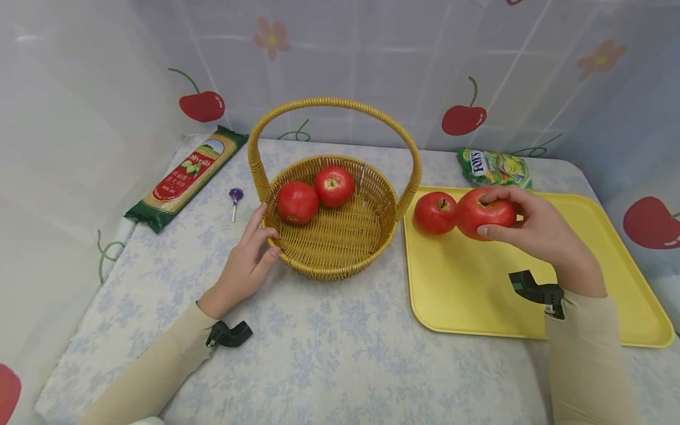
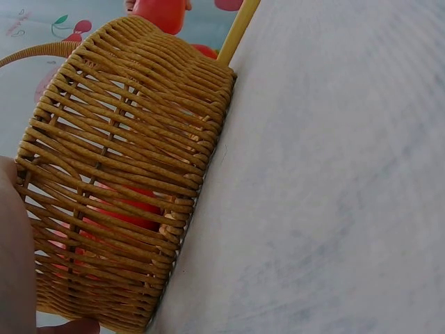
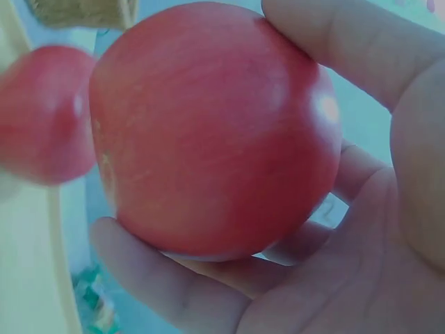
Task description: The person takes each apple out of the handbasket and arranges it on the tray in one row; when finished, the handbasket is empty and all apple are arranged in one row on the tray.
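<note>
My right hand [image 1: 523,221] grips a red apple [image 1: 473,215], fingers and thumb round its sides, held over the yellow tray [image 1: 457,295]. In the right wrist view this apple [image 3: 215,132] fills the middle, between thumb and fingers. Just left of it, another red apple [image 1: 432,219] sits at the tray's far left corner. Two more apples, one on the left [image 1: 297,203] and one beside it [image 1: 334,186], lie in the woven basket [image 1: 340,273]. My left hand [image 1: 247,262] holds the basket's left rim; in the left wrist view the weave [image 2: 125,139] partly hides the apples inside.
The basket's tall arched handle [image 1: 334,102] rises above its opening. Left of it lie a lollipop [image 1: 235,198] and a long green-and-gold packet [image 1: 186,177]. A green candy bag [image 1: 494,168] lies behind the tray. Printed curtains [image 1: 361,65] stand at the table's back.
</note>
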The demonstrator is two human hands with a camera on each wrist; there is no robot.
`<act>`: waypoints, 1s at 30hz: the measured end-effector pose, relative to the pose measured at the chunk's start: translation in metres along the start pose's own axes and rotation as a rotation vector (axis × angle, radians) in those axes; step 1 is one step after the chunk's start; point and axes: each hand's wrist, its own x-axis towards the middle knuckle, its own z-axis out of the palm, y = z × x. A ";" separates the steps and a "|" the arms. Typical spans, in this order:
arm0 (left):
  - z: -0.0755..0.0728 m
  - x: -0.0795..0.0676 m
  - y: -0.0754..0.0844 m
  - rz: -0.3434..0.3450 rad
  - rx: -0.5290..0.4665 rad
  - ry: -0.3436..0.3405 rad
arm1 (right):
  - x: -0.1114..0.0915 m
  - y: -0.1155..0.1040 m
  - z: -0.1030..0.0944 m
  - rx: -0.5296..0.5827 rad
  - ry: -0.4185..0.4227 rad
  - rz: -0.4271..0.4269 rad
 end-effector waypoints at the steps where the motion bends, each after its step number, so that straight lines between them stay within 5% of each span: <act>1: 0.000 0.000 0.000 0.001 -0.001 0.000 | 0.002 0.003 -0.001 -0.007 0.005 0.010; 10: -0.001 0.001 0.001 -0.001 0.013 0.009 | 0.016 0.025 -0.003 -0.036 0.032 0.123; 30: 0.000 0.000 -0.001 -0.002 0.010 0.000 | 0.028 0.058 0.009 0.011 0.043 0.182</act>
